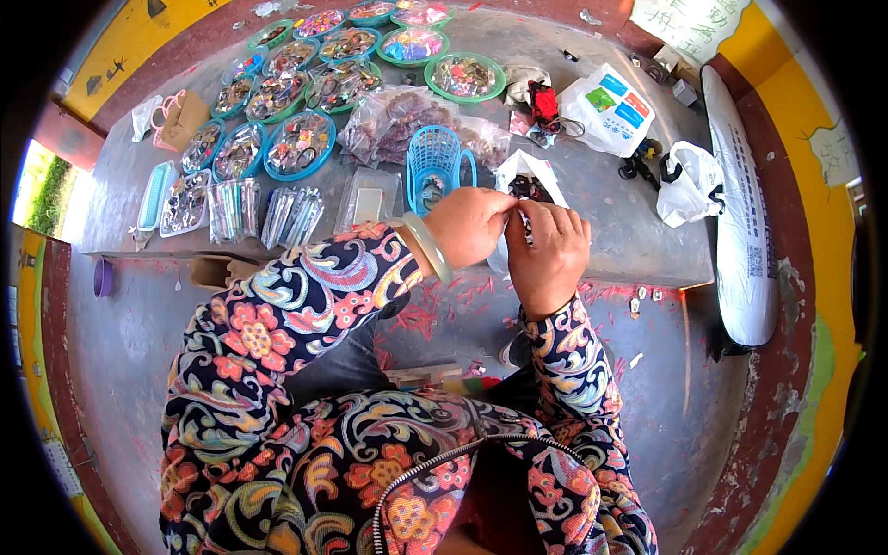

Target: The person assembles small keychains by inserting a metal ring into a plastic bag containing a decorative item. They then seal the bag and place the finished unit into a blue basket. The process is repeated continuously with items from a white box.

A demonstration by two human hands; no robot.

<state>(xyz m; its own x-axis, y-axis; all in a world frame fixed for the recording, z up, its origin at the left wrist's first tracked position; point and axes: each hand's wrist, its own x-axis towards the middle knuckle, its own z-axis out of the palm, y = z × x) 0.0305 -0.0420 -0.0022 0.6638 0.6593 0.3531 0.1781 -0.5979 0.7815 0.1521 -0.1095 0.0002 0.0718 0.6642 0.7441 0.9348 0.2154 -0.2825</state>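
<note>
My left hand (470, 225), with a pale bangle (428, 248) on its wrist, is closed in a pinch. Its fingertips meet those of my right hand (552, 254), whose fingers are curled and closed too. Whatever they hold between them is small and mostly hidden. Just beyond and below the hands stands an open white plastic bag (547, 176) with dark small things (530, 188) inside. To the left of it, close to my left hand, is a blue plastic basket (433, 143) with a few small items at its bottom.
Several round baskets of small trinkets (298, 146) crowd the far left of the grey platform (638, 242). Nearer lie packets of pens (292, 217), a white tray (185, 205) and clear bags (393, 120). White plastic bags (690, 185) lie at right. Red scraps (416, 319) litter the floor.
</note>
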